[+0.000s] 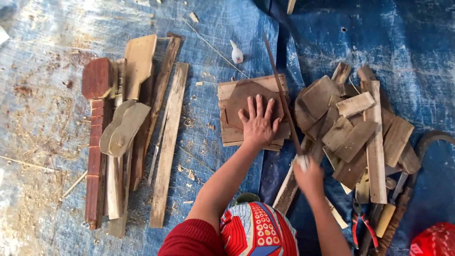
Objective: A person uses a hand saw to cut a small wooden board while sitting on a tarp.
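Wood piece (246,97) brown, flat, hexagonal; left hand (258,124) pressing it down.

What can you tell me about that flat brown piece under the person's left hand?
The flat brown piece looks like thin, worn wood, roughly hexagonal. It lies flat on a small stack of boards on the blue tarp. The left hand presses on it with fingers spread, while a long thin blade, held by the right hand, runs along its right edge.

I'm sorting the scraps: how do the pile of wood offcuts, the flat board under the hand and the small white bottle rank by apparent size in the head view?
1. pile of wood offcuts
2. flat board under the left hand
3. small white bottle
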